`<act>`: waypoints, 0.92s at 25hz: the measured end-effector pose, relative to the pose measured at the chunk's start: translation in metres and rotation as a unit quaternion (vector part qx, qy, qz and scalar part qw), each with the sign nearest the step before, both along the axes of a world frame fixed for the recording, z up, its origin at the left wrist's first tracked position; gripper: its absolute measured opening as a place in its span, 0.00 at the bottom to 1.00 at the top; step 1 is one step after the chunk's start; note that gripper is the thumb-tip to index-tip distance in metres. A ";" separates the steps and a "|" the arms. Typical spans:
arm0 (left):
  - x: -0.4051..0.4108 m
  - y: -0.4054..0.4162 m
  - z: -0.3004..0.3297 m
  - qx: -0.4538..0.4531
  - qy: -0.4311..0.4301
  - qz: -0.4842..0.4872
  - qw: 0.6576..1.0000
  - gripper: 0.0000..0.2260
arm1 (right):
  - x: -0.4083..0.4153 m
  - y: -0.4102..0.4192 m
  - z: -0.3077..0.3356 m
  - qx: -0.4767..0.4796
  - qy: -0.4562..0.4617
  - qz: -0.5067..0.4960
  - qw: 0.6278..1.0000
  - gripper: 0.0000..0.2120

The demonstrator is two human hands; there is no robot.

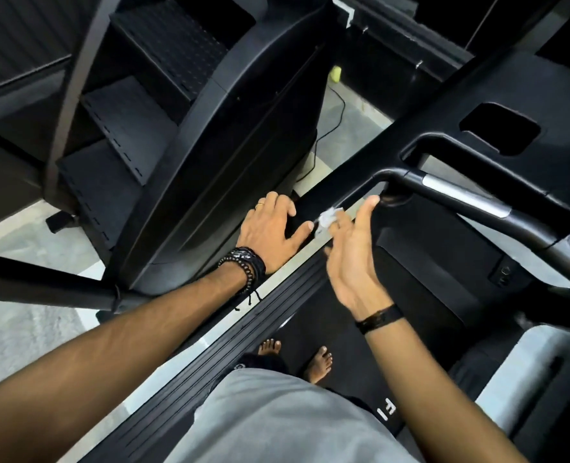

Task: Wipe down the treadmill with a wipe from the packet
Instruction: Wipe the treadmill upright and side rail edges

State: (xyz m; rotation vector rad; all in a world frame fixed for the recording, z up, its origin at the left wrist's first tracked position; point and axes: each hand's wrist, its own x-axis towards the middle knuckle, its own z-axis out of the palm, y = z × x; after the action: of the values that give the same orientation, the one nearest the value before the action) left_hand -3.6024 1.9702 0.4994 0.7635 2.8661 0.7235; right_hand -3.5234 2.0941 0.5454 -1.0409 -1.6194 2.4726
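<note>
Head view: left hand splayed, bracing on black treadmill side rail; right hand pinching crumpled white wipe, ready for rubbing

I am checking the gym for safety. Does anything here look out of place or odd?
Nothing looks damaged or spilled. Two small things: a black cable lies loose on the floor between the machines, near a yellow-green object, and the person's bare feet stand on the treadmill belt.
</note>
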 end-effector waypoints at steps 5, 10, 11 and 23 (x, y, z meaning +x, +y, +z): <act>0.001 -0.002 -0.002 0.001 0.010 0.007 1.000 0.19 | -0.001 -0.003 -0.038 -0.007 -0.040 0.075 0.996 0.35; 0.003 -0.001 -0.002 -0.003 0.015 0.023 1.000 0.22 | 0.014 0.004 -0.028 -0.075 0.007 0.117 0.990 0.50; 0.004 0.000 -0.001 -0.004 0.017 0.023 1.000 0.22 | 0.006 0.013 -0.026 -0.083 0.018 0.100 0.991 0.51; 0.003 0.001 -0.003 -0.022 0.032 0.017 0.999 0.19 | 0.011 0.030 -0.019 -0.072 0.025 0.178 0.981 0.44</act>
State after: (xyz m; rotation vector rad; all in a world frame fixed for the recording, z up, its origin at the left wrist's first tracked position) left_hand -3.5991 1.9716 0.4961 0.7474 2.9490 0.6498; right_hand -3.5126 2.1244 0.5268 -0.7443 -1.7696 2.8505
